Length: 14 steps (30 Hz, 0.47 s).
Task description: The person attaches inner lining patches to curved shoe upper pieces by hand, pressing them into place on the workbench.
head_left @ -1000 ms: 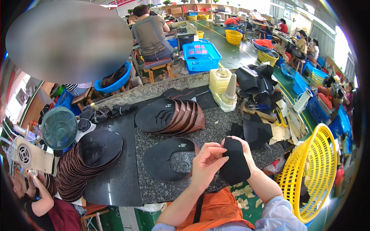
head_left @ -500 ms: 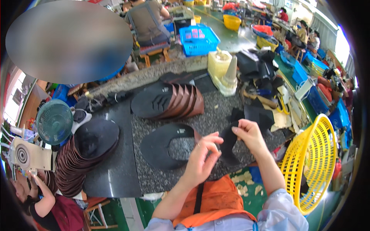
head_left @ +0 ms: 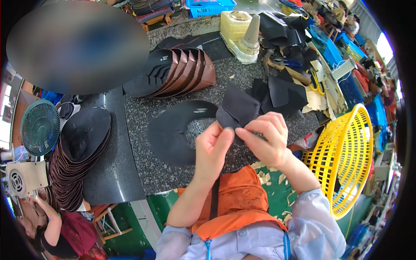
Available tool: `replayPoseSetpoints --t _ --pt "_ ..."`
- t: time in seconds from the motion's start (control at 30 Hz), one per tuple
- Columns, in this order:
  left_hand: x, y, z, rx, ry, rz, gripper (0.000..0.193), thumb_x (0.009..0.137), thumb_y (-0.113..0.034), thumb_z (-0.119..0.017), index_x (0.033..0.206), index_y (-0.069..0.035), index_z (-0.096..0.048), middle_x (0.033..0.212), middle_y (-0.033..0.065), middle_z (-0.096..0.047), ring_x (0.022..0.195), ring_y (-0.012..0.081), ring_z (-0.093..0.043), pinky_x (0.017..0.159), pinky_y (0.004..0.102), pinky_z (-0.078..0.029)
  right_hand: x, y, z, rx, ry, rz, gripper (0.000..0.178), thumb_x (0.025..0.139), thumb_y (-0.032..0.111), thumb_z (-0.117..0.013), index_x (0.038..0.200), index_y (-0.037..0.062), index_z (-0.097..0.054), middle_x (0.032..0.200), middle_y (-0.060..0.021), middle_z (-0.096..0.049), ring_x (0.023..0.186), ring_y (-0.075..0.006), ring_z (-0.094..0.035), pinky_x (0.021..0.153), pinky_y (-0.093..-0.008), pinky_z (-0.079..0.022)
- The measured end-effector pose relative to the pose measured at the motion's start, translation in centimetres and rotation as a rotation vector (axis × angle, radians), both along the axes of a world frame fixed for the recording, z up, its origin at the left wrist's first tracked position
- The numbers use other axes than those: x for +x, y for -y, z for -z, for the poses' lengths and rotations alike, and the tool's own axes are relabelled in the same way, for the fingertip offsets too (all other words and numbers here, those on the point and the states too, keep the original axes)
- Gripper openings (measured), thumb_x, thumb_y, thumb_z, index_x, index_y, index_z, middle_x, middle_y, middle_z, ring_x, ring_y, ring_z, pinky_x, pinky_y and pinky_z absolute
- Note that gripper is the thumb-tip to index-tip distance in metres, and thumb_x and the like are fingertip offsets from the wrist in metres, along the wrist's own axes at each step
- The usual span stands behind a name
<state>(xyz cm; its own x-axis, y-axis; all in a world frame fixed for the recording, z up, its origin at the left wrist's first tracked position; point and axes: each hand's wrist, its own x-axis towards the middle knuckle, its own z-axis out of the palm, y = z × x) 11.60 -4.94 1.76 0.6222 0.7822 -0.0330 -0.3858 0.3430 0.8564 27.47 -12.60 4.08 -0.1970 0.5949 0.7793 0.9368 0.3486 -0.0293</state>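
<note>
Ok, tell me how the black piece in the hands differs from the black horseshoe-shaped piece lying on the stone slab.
The black piece in the hands is small and solid, while the horseshoe-shaped piece is much larger, with a cut-out middle. The held piece is lifted and creased, pinched by the left hand and right hand; the horseshoe piece lies flat and untouched on the stone slab. Both are black sheet material.

A blurred oval patch (head_left: 78, 45) masks the upper left of the workshop. Fingers (head_left: 225, 136) cover the black piece's (head_left: 236, 108) lower edge; the blue crate (head_left: 210, 6) is cut off at the top.

packages: none | labels: small pale mark on fanned dark brim piece (head_left: 166, 57) | signs/screens: none
</note>
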Motion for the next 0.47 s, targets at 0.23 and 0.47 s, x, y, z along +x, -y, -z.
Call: replayPoseSetpoints --t 0.23,0.47 --pt "-0.8 0.7 0.1 0.178 -0.084 0.018 0.017 0.101 -0.006 -0.059 0.113 0.003 -0.068 0.098 0.0020 -0.070 0.086 0.0035 -0.061 0.073 0.0205 -0.051 0.1 0.3 -1.7 -0.286 -0.325 -0.139 0.040 0.068 0.017 -0.083 0.104 0.0047 -0.071 0.098 -0.0062 -0.066 0.086 -0.0252 -0.065 0.074 -0.0371 -0.052" --pt "-1.8 0.8 -0.1 0.910 -0.413 -0.015 0.018 0.101 -0.015 -0.060 0.106 -0.001 -0.069 0.090 0.0058 -0.074 0.068 0.0224 -0.066 0.063 0.0353 -0.051 1.0 1.6 -3.0 -0.520 -0.169 -0.100 0.023 0.075 0.009 -0.077 0.097 0.0039 -0.072 0.093 -0.0080 -0.072 0.083 -0.0251 -0.071 0.071 -0.0337 -0.057"
